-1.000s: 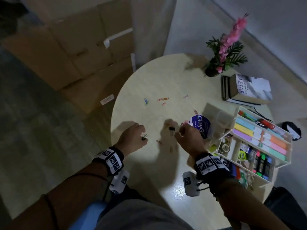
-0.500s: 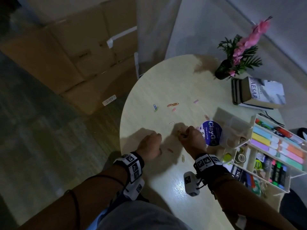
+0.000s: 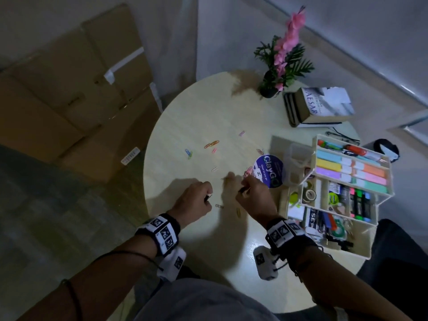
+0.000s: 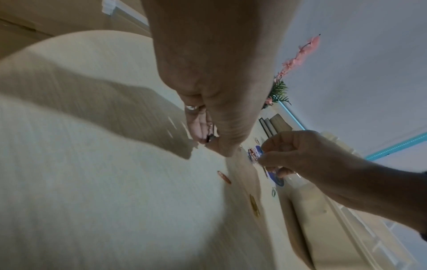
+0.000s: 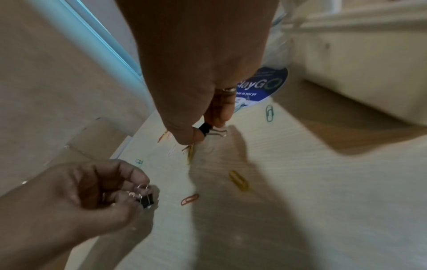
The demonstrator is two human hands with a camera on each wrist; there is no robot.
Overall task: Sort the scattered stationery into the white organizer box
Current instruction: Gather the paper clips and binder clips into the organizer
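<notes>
Paper clips (image 3: 212, 144) are strewn beyond both hands; a black binder clip (image 5: 206, 128) is pinched by the right hand (image 3: 252, 195), wire handles pointing away; another binder clip (image 5: 146, 199) is clamped in the left hand (image 3: 194, 202).

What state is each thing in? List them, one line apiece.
left hand: fingers curled, pinching a black binder clip.
right hand: pinching another black binder clip just above the table.
white organizer box: open, tiers fanned out, filled with highlighters and tape.
paper clips: loose, scattered flat on the table.
yellow paper clip: lying flat between the hands.
books: closed, stacked.
</notes>
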